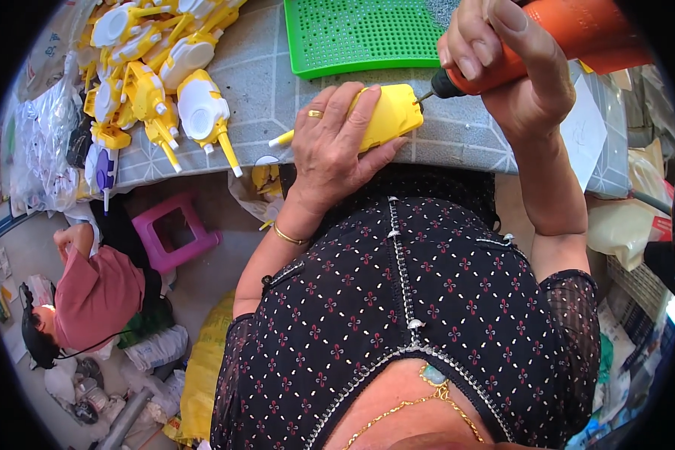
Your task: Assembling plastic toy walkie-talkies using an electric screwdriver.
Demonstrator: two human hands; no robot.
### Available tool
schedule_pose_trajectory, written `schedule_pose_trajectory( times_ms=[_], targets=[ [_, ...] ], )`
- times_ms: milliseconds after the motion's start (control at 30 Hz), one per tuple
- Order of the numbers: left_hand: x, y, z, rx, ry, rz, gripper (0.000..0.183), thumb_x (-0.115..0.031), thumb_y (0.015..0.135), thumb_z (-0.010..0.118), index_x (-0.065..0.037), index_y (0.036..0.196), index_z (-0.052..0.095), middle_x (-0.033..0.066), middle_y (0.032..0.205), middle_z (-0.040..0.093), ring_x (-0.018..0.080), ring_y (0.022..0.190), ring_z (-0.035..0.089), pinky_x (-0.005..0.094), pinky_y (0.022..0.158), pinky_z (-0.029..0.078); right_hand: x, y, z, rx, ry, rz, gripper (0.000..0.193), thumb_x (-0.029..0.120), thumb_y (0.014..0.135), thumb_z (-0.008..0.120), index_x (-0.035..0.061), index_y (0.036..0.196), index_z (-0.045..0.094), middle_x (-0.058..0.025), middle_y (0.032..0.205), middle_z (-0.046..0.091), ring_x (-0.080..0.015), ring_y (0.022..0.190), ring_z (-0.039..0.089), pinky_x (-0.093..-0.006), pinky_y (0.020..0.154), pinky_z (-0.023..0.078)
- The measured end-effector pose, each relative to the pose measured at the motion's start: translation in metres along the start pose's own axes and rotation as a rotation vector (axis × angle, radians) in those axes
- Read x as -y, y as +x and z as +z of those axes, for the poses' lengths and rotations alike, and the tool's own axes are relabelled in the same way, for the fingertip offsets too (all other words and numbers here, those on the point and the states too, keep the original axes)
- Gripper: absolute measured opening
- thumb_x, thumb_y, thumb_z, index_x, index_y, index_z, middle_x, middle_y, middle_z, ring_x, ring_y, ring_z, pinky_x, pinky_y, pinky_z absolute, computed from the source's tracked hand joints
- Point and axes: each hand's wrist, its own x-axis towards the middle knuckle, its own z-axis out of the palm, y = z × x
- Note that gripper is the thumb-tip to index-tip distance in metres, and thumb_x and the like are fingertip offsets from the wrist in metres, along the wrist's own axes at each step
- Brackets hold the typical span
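My left hand (334, 142) lies over a yellow plastic housing (391, 112), thumb along its near side and fingers across its top, holding it on the table. A thin yellow stem with a white tip (277, 139) sticks out left of that hand. My right hand (521, 67) is wrapped round an orange power screwdriver (570, 45), held almost level above the table. Its dark chuck (445, 84) points left, and the thin bit (425, 97) meets the right end of the housing. Whether a screw sits under the bit cannot be made out.
A heap of yellow-and-white plastic pieces (146, 75) covers the table's left part. A green perforated tray (360, 37) with small metal bits (441, 11) stands beyond my hands. White paper (583, 135) lies at right. Below left are a pink stool (174, 232) and another person (101, 300).
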Motion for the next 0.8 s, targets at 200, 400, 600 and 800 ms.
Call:
schedule_pose_trajectory(
  times_ms=[200, 400, 600, 800],
  targets=[
    [0.001, 0.000, 0.000, -0.007, -0.007, 0.001, 0.067, -0.036, 0.075, 0.087, -0.004, 0.129, 0.064, 0.0117, 0.123, 0.064, 0.0321, 0.109, 0.063, 0.0427, 0.092, 0.047, 0.006, -0.003, 0.008, -0.016, -0.006, 0.013, 0.034, 0.030, 0.090, 0.075, 0.0065, 0.091, 0.050, -0.0039, 0.067, 0.052, -0.0145, 0.054, 0.053, -0.0317, 0.062, 0.052],
    [0.000, 0.002, -0.007, 0.038, -0.038, -0.026, 0.068, -0.038, 0.074, 0.087, -0.005, 0.129, 0.065, 0.0127, 0.128, 0.063, 0.0330, 0.115, 0.061, 0.0462, 0.101, 0.043, 0.005, -0.006, 0.009, -0.026, 0.020, -0.009, 0.032, 0.030, 0.092, 0.073, 0.0065, 0.091, 0.051, -0.0035, 0.066, 0.052, -0.0152, 0.053, 0.053, -0.0325, 0.061, 0.052],
    [-0.009, 0.022, -0.024, 0.044, -0.087, -0.034, 0.059, -0.040, 0.073, 0.088, -0.016, 0.123, 0.072, 0.0121, 0.133, 0.059, 0.0324, 0.126, 0.055, 0.0561, 0.116, 0.028, 0.010, -0.014, 0.021, -0.068, 0.125, -0.045, 0.028, 0.029, 0.096, 0.070, 0.0071, 0.093, 0.053, -0.0040, 0.065, 0.052, -0.0164, 0.053, 0.054, -0.0331, 0.060, 0.053],
    [-0.006, 0.031, -0.012, -0.026, -0.292, -0.002, 0.028, -0.029, 0.077, 0.086, -0.017, 0.101, 0.079, 0.0078, 0.125, 0.065, 0.0317, 0.122, 0.059, 0.0566, 0.116, 0.029, 0.016, -0.020, 0.031, -0.081, 0.143, -0.072, 0.028, 0.030, 0.096, 0.070, 0.0073, 0.094, 0.053, -0.0040, 0.065, 0.053, -0.0166, 0.053, 0.055, -0.0342, 0.060, 0.054]
  ],
)
